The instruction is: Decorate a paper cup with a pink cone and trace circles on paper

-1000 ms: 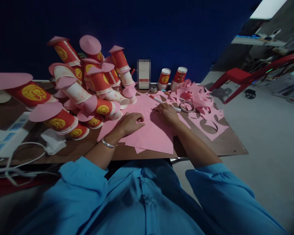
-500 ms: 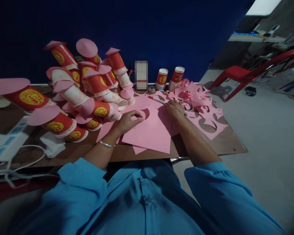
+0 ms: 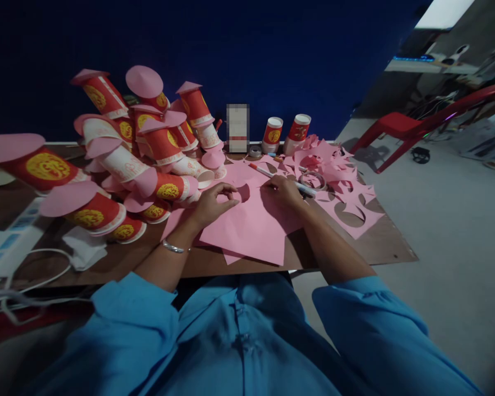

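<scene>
Pink paper sheets [image 3: 251, 231] lie on the brown table in front of me, one with a dark round opening near its top left. My left hand [image 3: 215, 204] is at the left edge of that opening, thumb and fingers apart, with nothing visible between them. On the sheet's right part rests my right hand [image 3: 284, 192], fingers curled in; whether they pinch the paper is too small to tell. A marker with a red end [image 3: 260, 169] lies just behind my right hand, and a white marker [image 3: 305, 189] is to its right.
Stacked red and white cups with pink cone tops [image 3: 163, 144] fill the left side. Two cups [image 3: 273, 135] stand at the back. Cut pink scraps [image 3: 328, 165] and a tape roll [image 3: 312, 180] are at right. A power strip [image 3: 14, 236] is far left.
My right hand has moved left from the markers onto the pink sheet, and its fingers have curled in. My left hand has shifted slightly left. The view has moved a little.
</scene>
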### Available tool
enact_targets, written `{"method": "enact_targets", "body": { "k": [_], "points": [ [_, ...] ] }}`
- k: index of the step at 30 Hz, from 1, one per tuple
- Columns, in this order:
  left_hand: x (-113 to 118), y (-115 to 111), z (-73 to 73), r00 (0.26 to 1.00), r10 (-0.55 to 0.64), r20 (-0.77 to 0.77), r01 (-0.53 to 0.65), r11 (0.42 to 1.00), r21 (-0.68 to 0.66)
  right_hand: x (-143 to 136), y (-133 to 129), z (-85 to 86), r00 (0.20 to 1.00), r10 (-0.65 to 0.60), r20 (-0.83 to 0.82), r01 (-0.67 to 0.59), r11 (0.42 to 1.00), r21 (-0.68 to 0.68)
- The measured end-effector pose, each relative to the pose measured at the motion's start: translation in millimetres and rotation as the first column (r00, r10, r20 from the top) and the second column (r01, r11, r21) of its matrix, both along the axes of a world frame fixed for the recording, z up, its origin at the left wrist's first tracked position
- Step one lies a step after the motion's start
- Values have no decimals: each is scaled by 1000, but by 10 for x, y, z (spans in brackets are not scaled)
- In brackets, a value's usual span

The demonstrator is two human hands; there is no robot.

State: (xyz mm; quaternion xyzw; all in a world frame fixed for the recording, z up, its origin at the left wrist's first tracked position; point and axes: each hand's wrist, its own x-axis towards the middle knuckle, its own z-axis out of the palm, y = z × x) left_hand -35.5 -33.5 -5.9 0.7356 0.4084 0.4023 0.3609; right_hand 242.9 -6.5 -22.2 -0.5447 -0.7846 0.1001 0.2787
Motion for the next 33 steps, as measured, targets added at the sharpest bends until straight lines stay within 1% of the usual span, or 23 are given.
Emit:
{"method": "enact_targets", "body": {
  "k": [2, 4, 6, 8, 10, 11, 13, 15, 18, 21, 24, 26, 31, 33],
  "points": [
    [-27, 16, 9, 999, -25, 32, 27, 998, -53, 27, 14, 14, 998, 0, -66, 1, 1000, 3],
    [-55, 21, 32, 998, -26, 56, 32, 993, -109, 55, 12, 45, 992, -9, -125, 12, 1000, 22],
    [-76, 14, 69, 998, -21, 65, 32, 987, -158, 81, -10, 89, 979, -14, -202, 27, 997, 65],
    [-82, 4, 110, 997, -33, 65, 45, 980, -195, 101, -44, 140, 946, 10, -325, 36, 990, 136],
    [-74, 0, 145, 998, -20, 65, 31, 982, -184, 111, -79, 193, 904, 56, -423, 30, 981, 194],
    [-67, 3, 159, 997, 1, 72, 10, 987, -158, 112, -95, 218, 895, 75, -440, 15, 980, 198],
    [-56, 15, 178, 993, 41, 108, -31, 995, -93, 108, -119, 258, 909, 93, -407, -38, 989, 142],
    [-52, 28, 186, 990, 44, 135, -36, 997, -65, 99, -131, 277, 934, 100, -344, -89, 995, 46],
    [-51, 19, 178, 997, 17, 79, -8, 995, -104, 86, -130, 266, 959, 85, -270, -101, 994, -47],
    [-29, -22, 141, 999, -32, 2, 32, 983, -181, 78, -119, 239, 965, 80, -251, -90, 996, -29],
    [9, -52, 78, 998, -62, -4, 60, 975, -215, 70, -106, 224, 967, 90, -239, -89, 996, 16],
    [24, -53, 31, 997, -70, -15, 65, 977, -205, 66, -96, 220, 975, 95, -199, -93, 996, 19],
    [8, -37, -60, 991, -72, -115, 54, 988, -147, 79, -77, 209, 994, 59, -90, -59, 998, 4],
    [2, -36, -73, 991, -78, -111, 61, 987, -148, 83, -87, 214, 997, 41, -64, -42, 999, -5]
  ]
}}
